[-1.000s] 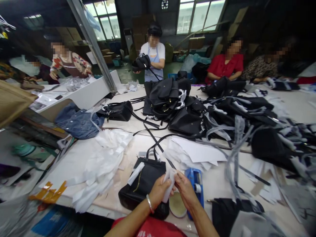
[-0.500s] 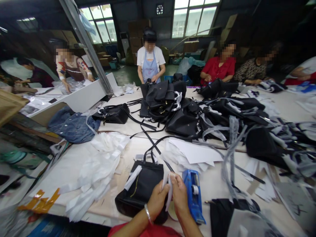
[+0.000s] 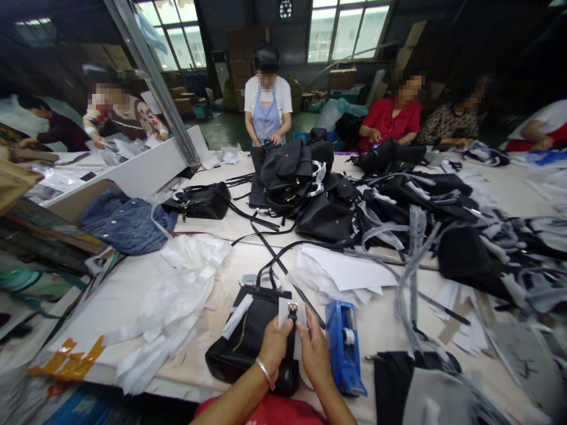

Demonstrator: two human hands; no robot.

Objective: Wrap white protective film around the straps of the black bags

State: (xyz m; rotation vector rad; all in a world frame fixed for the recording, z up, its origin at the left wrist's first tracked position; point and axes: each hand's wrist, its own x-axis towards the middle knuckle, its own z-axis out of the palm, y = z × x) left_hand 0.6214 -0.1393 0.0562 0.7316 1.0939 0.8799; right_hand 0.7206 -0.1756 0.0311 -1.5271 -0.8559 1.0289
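Observation:
A black backpack [image 3: 256, 333] lies on the table before me, its top handle [image 3: 266, 277] pointing away. White wrapping [image 3: 238, 317] covers a zipper pull on its front. Over the bag's right side, both hands hold a piece of white paper [image 3: 284, 307] flat behind a metal buckle [image 3: 292, 308] on a black strap. My left hand [image 3: 274, 343] is closed, its thumb on the strap just below the buckle. My right hand [image 3: 315, 348] pinches the paper's right edge. A blue tape dispenser [image 3: 336, 342] stands right of that hand.
Crumpled white tissue [image 3: 177, 295] spreads at left, near orange tape strips [image 3: 66, 360]. White sheets [image 3: 343, 271] lie beyond the dispenser. Black bags [image 3: 328, 218] pile up at the back and right. Across the table a co-worker [image 3: 268, 106] handles a bag.
The white paper, folded and edge-on before, now lies spread flat behind the buckle, which has come into sight. Both hands have turned with it. At far left, a co-worker's hands have shifted.

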